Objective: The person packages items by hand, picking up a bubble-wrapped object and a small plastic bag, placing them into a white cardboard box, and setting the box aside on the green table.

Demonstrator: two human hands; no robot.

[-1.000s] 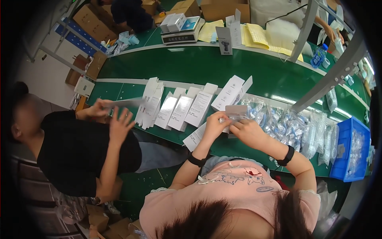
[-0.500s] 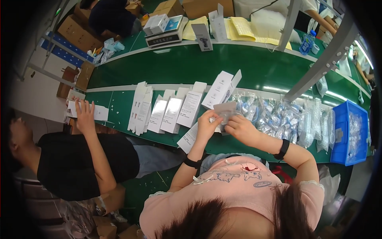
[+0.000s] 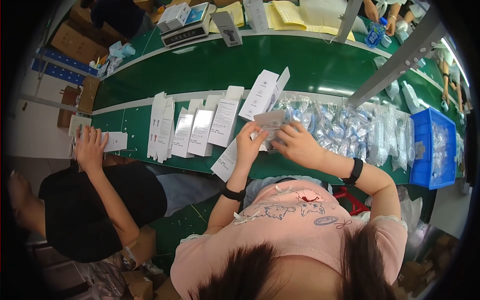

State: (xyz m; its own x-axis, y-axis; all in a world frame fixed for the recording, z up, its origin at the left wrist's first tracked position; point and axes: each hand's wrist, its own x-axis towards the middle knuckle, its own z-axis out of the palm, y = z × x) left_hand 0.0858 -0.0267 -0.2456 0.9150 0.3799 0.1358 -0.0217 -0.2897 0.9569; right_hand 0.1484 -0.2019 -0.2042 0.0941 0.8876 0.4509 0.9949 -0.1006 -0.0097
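My left hand (image 3: 248,146) and my right hand (image 3: 301,146) come together at the table's near edge. Between them the fingers pinch a small clear plastic bag (image 3: 272,134); its contents are too blurred to make out. A pale card flap (image 3: 270,119) stands just beyond my fingertips. Under my left hand a white carton (image 3: 225,161) lies aslant, partly covered by the wrist; whether the flap belongs to it I cannot tell. Beyond the hands, another white carton (image 3: 259,94) has its lid raised. Clear bags with blue and silver contents (image 3: 335,130) lie to the right of my right hand.
Several white cartons (image 3: 202,132) stand in a row on the left beside flattened cartons (image 3: 159,127). A blue bin (image 3: 420,150) holds bagged parts at right. A grey post (image 3: 395,62) slants over the table. At left, a co-worker's hand (image 3: 90,150) rests at a white carton (image 3: 116,141).
The whole view has shifted, so the table things appear farther left and higher. My hands stay together at the clear bag, the right fingers slightly more spread.
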